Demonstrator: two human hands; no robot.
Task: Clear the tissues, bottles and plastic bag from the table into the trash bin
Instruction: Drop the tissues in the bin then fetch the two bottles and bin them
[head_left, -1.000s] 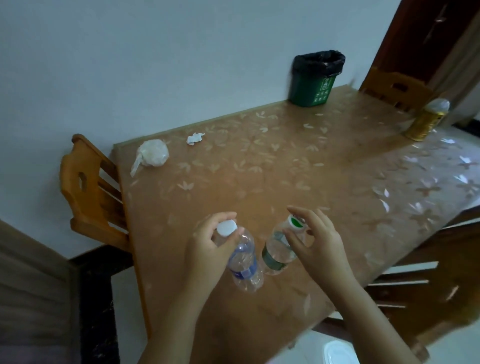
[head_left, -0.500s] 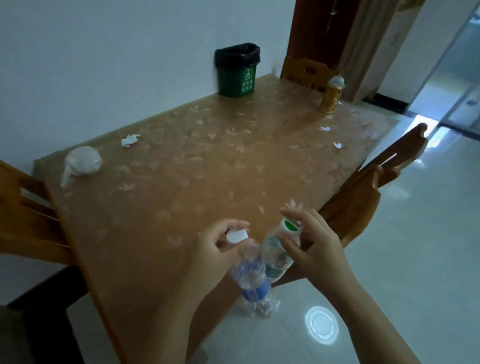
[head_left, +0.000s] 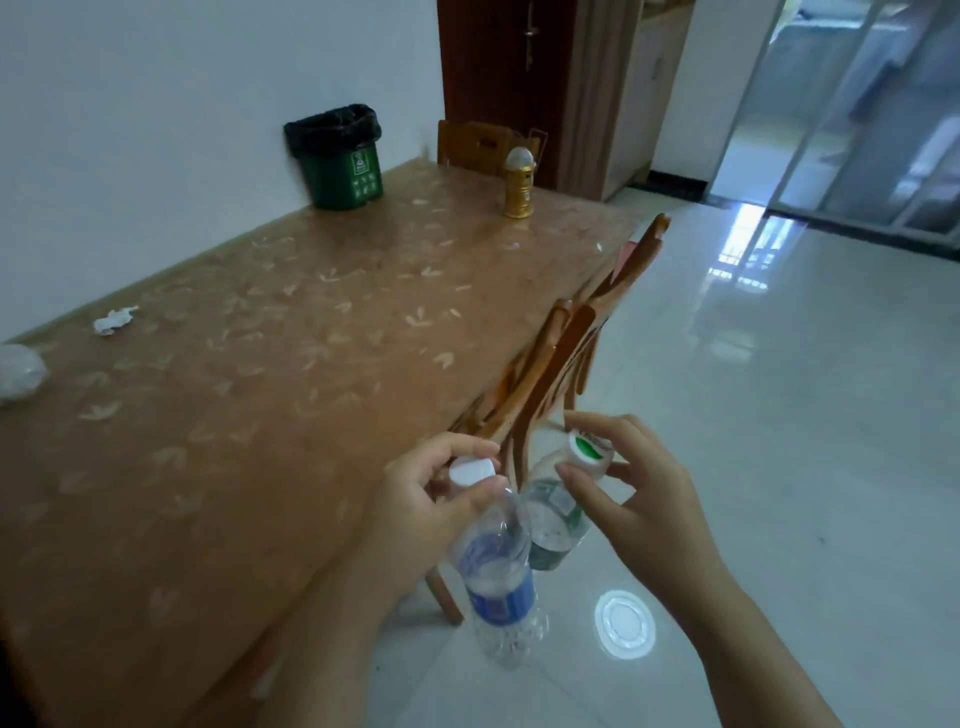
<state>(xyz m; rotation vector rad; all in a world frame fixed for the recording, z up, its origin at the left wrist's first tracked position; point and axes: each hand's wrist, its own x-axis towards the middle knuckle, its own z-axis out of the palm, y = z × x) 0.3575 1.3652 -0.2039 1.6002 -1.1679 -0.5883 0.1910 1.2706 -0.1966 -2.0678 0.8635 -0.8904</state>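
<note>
Left hand (head_left: 431, 499): thumb and fingers curled round the neck of the blue bottle (head_left: 498, 587), just under its white cap (head_left: 471, 472).
Right hand (head_left: 644, 499): fingertips pinch the green cap (head_left: 589, 449) of the green bottle (head_left: 553, 525); the other fingers are loosely spread.
Blue bottle axis: near upright, cap up, base hanging below the grip over the floor (head_left: 779, 467).
Green bottle axis: tilted, cap up toward the right hand, base slanting down toward the blue bottle; touching or not, cannot tell.
Count: 2 bottles, 1 tissue (head_left: 114, 321), 1 plastic bag (head_left: 18, 371), 1 trash bin (head_left: 345, 171).
Positions from the grip: both bottles are off the table (head_left: 234, 415), just past its near edge; tissue and bag lie far left; bin stands far ahead.
Containers: bin lined with a black bag, inside not visible; bottle contents cannot be told.
</note>
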